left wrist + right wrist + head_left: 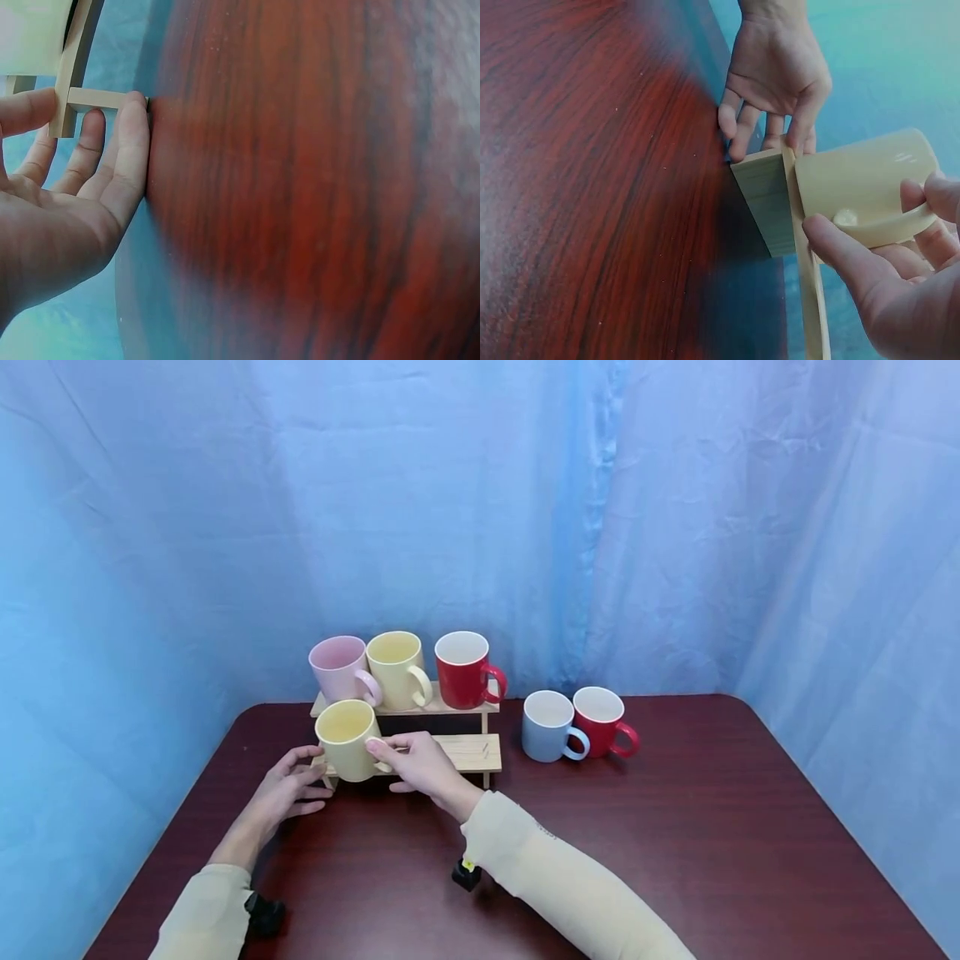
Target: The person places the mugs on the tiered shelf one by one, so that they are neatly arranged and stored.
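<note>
A pale yellow mug [347, 752] stands on the lower shelf of a light wooden two-step rack [472, 753], at its left end. My right hand [427, 767] holds this mug by its handle; in the right wrist view the mug's base meets the shelf board [804, 247]. At the rack's left end, my left hand [285, 789] has its fingers spread and fairly straight. Its fingertips touch the shelf edge and the wooden leg [94, 98], as the left wrist view shows. Behind, the upper shelf bears a pink mug [337, 668], another yellow mug [395, 672] and a red mug [461, 672].
Right of the rack, a light blue mug [546, 727] and a second red mug [597, 722] stand close together on the dark red wooden table [675, 827]. Blue curtains [450, 510] hang around the table's back and sides.
</note>
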{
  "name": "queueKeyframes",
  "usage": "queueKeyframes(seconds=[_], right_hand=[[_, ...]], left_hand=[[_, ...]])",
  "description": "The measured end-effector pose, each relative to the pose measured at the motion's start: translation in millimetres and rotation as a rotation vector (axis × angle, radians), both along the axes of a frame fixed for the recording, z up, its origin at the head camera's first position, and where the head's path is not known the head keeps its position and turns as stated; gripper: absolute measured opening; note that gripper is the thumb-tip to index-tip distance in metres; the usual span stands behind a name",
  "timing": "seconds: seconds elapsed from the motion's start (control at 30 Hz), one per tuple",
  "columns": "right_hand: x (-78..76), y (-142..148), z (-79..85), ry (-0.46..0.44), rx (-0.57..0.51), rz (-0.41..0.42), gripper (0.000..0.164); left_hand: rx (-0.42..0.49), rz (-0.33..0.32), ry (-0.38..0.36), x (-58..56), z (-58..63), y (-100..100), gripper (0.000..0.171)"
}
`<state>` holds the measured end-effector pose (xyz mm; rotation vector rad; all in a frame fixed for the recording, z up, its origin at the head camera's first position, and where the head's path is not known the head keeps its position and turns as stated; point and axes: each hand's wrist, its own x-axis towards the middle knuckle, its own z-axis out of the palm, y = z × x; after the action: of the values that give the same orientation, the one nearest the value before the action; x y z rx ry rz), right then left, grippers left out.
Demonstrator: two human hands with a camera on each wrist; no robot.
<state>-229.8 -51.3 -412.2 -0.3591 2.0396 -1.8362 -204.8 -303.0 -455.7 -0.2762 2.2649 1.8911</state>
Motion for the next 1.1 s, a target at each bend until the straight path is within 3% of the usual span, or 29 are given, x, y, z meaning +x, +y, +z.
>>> queueKeyframes(seconds=[0.37,0.67,0.83,1.1], right_hand=[[1.6,-3.3,-1.5,-0.035,0.018,-0.018,0.037],[1.0,-2.4,1.6,-0.005,0.06,0.0,0.038],[1.8,0.1,3.9,0.006,0.101,0.012,0.039],[11.5,34.2,12.8,0.057,0.097,0.082,0.033]], left_hand=[[-0.004,-0.004,-0.02,-0.2,-3.8,0.6,0.052],[-0.022,-0.02,0.0,2.2,1.9,0.2,0.052],[-0.029,0.008,-0.017,2.5,4.1,1.9,0.052],[-0.025,0.025,-0.061,3.0,7.9,2.2,0.053]])
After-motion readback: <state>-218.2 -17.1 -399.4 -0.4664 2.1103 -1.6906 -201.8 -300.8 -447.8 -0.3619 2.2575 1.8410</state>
